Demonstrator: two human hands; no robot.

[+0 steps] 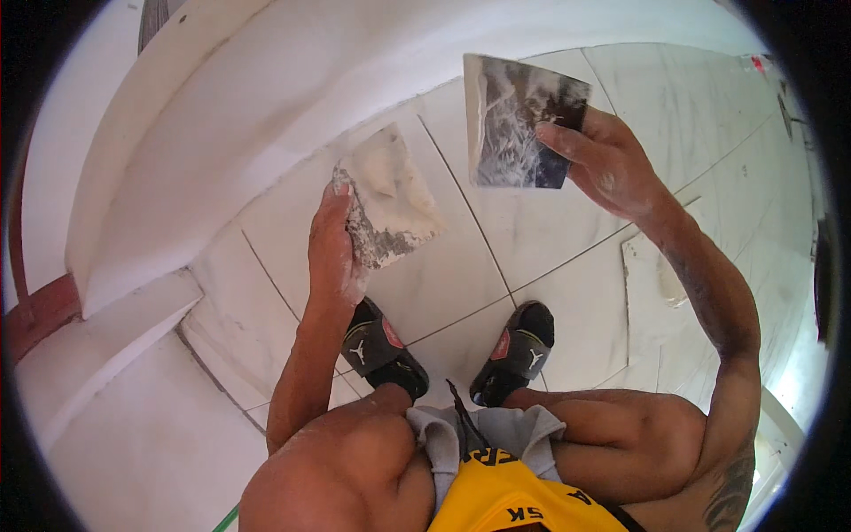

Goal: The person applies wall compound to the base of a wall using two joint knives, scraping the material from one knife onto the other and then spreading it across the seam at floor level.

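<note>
My left hand grips the edge of a flat, squarish board with a ragged grey, crusted border. Smooth cream putty covers much of its upper face. Farther out and to the right, my right hand pinches a thin dark rectangular spreader plate, thumb on top and fingers behind. White smears streak its face, and a thick cream strip runs along its left edge. The two plates are apart. Pale dust or putty marks both hands.
A white curved wall borders the left and far side, with a low white ledge. Pale tiles cover the floor. At right lies a flat whitish sheet with a cream patch. My sandalled feet stand between my knees.
</note>
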